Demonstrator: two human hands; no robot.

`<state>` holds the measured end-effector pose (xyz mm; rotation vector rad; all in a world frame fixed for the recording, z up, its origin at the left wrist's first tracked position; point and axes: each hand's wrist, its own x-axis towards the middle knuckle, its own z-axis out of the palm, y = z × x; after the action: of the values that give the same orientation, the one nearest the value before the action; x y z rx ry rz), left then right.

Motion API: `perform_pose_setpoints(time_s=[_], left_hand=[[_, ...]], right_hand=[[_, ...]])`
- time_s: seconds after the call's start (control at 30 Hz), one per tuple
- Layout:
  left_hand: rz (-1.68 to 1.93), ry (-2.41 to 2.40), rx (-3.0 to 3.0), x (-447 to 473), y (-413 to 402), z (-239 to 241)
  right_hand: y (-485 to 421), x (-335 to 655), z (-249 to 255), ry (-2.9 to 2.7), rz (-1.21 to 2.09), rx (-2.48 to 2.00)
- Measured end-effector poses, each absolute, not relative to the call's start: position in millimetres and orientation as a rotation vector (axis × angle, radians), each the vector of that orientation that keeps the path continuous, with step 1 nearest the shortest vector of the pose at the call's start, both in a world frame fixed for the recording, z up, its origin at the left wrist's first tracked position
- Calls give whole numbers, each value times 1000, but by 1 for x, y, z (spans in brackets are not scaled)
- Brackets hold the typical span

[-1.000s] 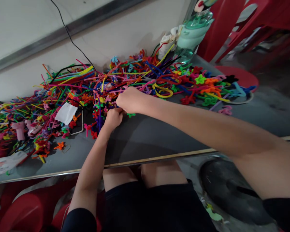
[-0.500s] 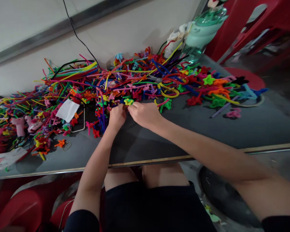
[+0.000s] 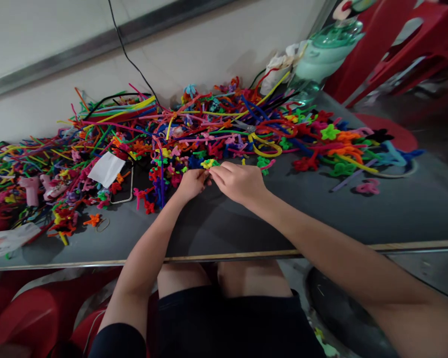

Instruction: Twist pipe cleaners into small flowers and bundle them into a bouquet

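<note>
Between my fingertips is a small yellow and green pipe-cleaner flower [image 3: 209, 163], raised above the near side of the pile. My left hand [image 3: 192, 184] is closed in a pinch just below the flower. From the other side my right hand [image 3: 239, 181] pinches at it too, fingers curled and knuckles up. The part between the fingers is hidden. Behind my hands spreads a heap of coloured pipe cleaners [image 3: 134, 132] with several finished flowers in it. Yellow-handled scissors [image 3: 267, 146] lie on the heap to the right.
A phone [image 3: 125, 191] partly under white paper [image 3: 107, 169] lies left of my hands. Pink glue guns [image 3: 30, 190] rest further left. A green water bottle [image 3: 317, 59] stands at the back right. The grey table [image 3: 224, 228] ends in a wooden front edge.
Both hands and the flower have shifted slightly right and down in view, as has much of the scene. My left hand has turned a little, still pinching close to my right.
</note>
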<state>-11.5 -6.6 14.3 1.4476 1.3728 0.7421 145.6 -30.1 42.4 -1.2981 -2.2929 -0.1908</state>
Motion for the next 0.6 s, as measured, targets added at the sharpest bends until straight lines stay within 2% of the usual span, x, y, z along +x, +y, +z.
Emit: perform_pose_setpoints(time_s=[0.33,0.6], left_hand=[[1053,1116,800,0,-6,20],[1227,1044,757,6,-5,22]], right_hand=[[-16,151,21,-2075,96,-1238],[-10,147,25,-1830,447,-1208]])
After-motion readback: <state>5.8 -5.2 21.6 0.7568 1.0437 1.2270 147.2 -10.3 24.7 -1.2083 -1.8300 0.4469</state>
